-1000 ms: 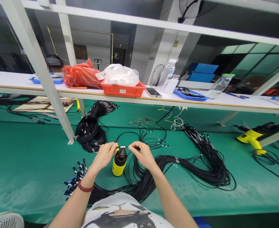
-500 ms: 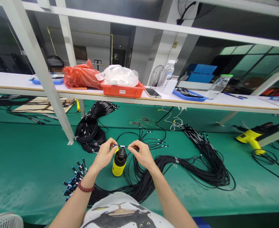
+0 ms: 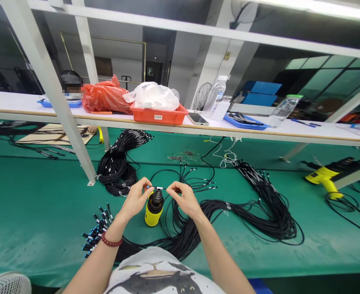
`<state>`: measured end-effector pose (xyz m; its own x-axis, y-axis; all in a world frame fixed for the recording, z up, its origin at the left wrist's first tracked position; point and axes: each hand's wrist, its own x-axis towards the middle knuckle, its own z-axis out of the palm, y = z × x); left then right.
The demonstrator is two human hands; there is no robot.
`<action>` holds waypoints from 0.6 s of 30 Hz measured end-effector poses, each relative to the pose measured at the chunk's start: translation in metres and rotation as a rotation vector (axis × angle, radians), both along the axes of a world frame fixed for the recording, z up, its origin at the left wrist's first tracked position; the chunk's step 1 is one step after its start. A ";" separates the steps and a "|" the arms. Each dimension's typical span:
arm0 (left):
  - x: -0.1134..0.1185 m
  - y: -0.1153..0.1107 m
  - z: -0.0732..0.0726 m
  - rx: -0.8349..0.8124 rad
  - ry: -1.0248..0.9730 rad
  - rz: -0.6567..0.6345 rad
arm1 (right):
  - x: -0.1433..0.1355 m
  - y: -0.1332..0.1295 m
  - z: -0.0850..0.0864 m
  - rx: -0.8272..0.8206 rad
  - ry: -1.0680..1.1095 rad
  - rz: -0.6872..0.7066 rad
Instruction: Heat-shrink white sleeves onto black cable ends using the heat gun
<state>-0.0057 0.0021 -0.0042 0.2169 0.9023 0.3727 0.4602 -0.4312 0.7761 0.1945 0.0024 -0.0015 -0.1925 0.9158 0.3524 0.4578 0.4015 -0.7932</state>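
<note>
Between my two hands a thin black cable (image 3: 164, 188) is stretched level, with a white sleeve (image 3: 159, 188) around it. My left hand (image 3: 138, 195) pinches the end with the blue tip. From the other side, my right hand (image 3: 183, 197) pinches the cable between thumb and fingers. Just below the sleeve, the dark nozzle of a yellow-and-black heat gun (image 3: 154, 210) points upward; the gun stands upright on the green mat. A thick bundle of black cables (image 3: 183, 241) lies in front of me, its blue-tipped ends fanned out left of my left forearm.
Another cable bundle (image 3: 117, 167) lies by the shelf post (image 3: 83, 151), and a second yellow heat gun (image 3: 323, 176) lies at right. The shelf (image 3: 112, 119) above carries a red tray (image 3: 158, 117), bottles, a phone (image 3: 197, 119) and a blue tray (image 3: 245, 121). Another person is partly visible behind at left.
The cable and its white sleeve have shifted very slightly to the right over the nozzle. Both hands keep their pinch, and the view has moved a little.
</note>
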 end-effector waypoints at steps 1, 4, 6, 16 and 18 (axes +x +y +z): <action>0.000 0.000 0.001 0.004 0.001 -0.004 | 0.001 0.000 0.000 -0.008 0.012 0.004; 0.000 -0.001 0.003 0.014 0.025 0.007 | 0.002 -0.001 0.002 -0.018 -0.004 -0.007; 0.000 -0.001 0.005 0.002 0.055 0.031 | 0.003 -0.003 0.005 -0.017 -0.066 -0.021; 0.002 -0.001 0.002 -0.053 0.095 0.038 | 0.002 -0.001 0.005 0.007 -0.140 -0.056; 0.001 -0.001 0.001 -0.031 0.078 0.028 | 0.002 0.001 0.002 0.002 -0.084 -0.044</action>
<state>-0.0049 0.0015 -0.0034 0.2183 0.9194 0.3272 0.5314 -0.3932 0.7503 0.1965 0.0036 0.0005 -0.1811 0.9234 0.3384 0.5399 0.3809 -0.7506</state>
